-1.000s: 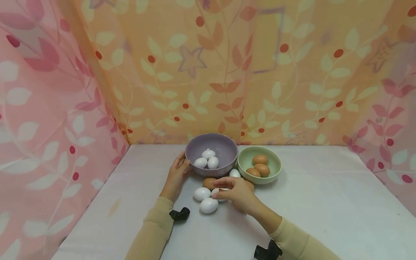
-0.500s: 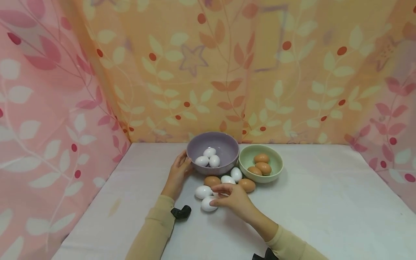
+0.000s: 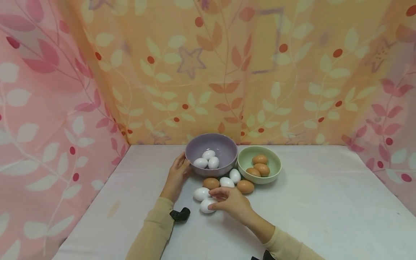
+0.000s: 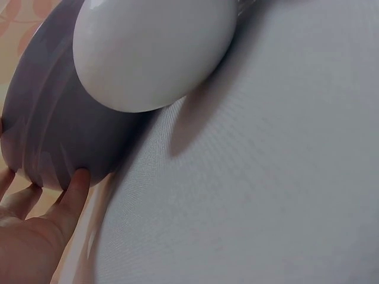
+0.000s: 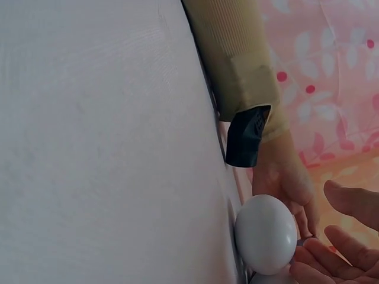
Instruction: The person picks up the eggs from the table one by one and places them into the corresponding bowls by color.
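Left hand [image 3: 177,176]: fingers spread, tips resting on the outer left wall of the purple bowl [image 3: 225,148]; three white eggs [image 3: 200,163] inside. Loose white egg [image 3: 201,194] and brown egg [image 3: 211,183] lie on the cloth [image 3: 325,206], near side of the bowl. Right hand [image 3: 234,205] is at the nearest loose egg [image 3: 206,205], thumb and fingers apart; can't tell if they touch. Green bowl [image 3: 275,163] right of purple, three brown eggs [image 3: 261,169] inside.
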